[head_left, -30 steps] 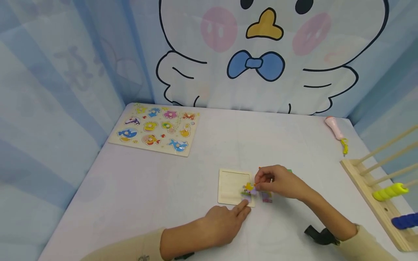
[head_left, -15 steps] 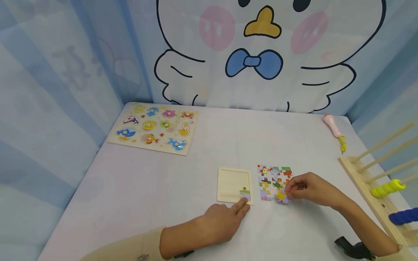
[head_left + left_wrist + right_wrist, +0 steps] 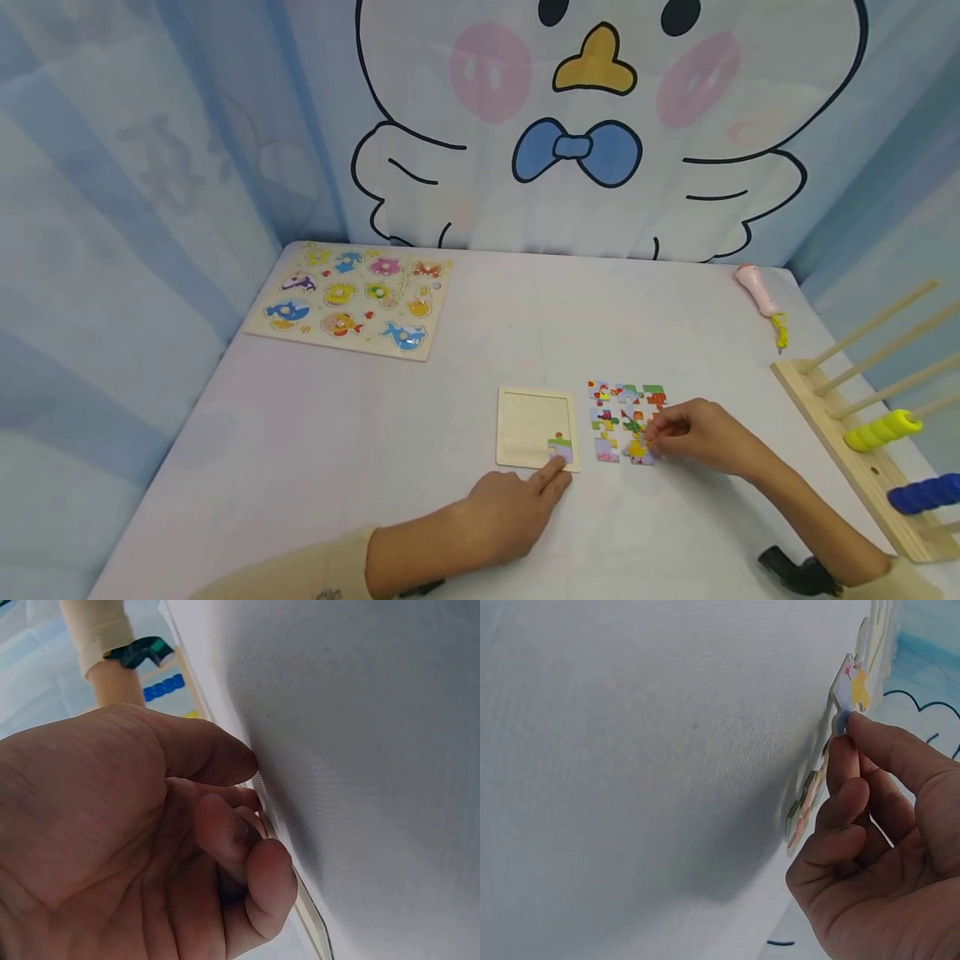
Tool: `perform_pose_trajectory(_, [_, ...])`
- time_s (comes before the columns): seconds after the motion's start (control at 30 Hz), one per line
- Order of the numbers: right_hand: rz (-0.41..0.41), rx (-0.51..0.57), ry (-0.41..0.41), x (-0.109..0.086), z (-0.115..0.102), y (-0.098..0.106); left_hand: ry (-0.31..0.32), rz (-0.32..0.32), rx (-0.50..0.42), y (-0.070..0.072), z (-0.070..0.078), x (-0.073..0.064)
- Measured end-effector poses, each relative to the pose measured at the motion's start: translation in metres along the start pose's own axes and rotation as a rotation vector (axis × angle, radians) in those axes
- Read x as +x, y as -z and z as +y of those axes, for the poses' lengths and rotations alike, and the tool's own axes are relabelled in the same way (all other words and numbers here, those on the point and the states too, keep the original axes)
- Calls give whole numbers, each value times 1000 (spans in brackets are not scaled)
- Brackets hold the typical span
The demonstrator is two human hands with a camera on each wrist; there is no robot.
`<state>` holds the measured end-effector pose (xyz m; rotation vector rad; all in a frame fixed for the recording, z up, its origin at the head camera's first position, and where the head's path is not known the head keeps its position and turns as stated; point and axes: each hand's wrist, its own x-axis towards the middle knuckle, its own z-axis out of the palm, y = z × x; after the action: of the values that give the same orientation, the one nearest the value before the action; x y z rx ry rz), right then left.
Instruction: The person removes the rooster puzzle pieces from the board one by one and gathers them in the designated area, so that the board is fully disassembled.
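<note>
In the head view a shallow square wooden puzzle tray (image 3: pixel 525 425) lies on the table, with one puzzle piece (image 3: pixel 559 448) in its near right corner. My left hand (image 3: pixel 513 510) rests at that corner, its extended index fingertip on the piece; in the left wrist view, other fingers of the hand (image 3: pixel 165 832) are bent. Right of the tray, my right hand (image 3: pixel 701 437) pinches a puzzle piece with a yellow star (image 3: pixel 639 452) between thumb and index finger. The right wrist view shows this star piece (image 3: pixel 847 688) tilted at the fingertips. Several loose puzzle pieces (image 3: pixel 606 419) lie in rows beside it.
A wooden peg puzzle board (image 3: pixel 352 300) with sea animals lies at the back left. A pink handheld toy (image 3: pixel 757 290) sits at the back right. Along the right edge stands a wooden bead rack (image 3: pixel 855 458) with rods and yellow and blue beads. Curtains surround the table.
My right hand has carried the star piece from over the tray rightward to the near row of loose pieces, then shifted slightly left. The left hand has stayed at the tray's corner.
</note>
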<state>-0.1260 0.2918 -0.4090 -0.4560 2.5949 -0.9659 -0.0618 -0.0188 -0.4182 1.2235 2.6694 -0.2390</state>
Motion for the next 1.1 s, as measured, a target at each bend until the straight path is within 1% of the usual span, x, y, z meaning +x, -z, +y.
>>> perform_pose_trajectory(0.1, [22, -43, -10, 1, -2, -2, -6, -5, 1, 0, -1, 1])
perform_pose_trajectory(0.27, [36, -102, -35, 2, -5, -4, -18, -27, 8, 0, -1, 2])
perform_pose_trajectory(0.5, [54, -138, -79, 3, -11, -8, -13, -47, 10, 2, -1, 2])
perform_pose_trajectory(0.6, [69, -170, -95, 3, -13, -10, -11, -48, 7, 2, -1, 2])
perform_pose_trajectory(0.77, [108, -240, -76, 1, -16, -12, -7, -29, 12, 2, -1, 2])
perform_pose_trajectory(0.83, [119, -259, -68, 1, -17, -13, -8, -32, 12, 3, -2, 2])
perform_pose_trajectory(1.1, [134, -299, -76, 0, -19, -17, -12, -31, 5, 3, -2, 2])
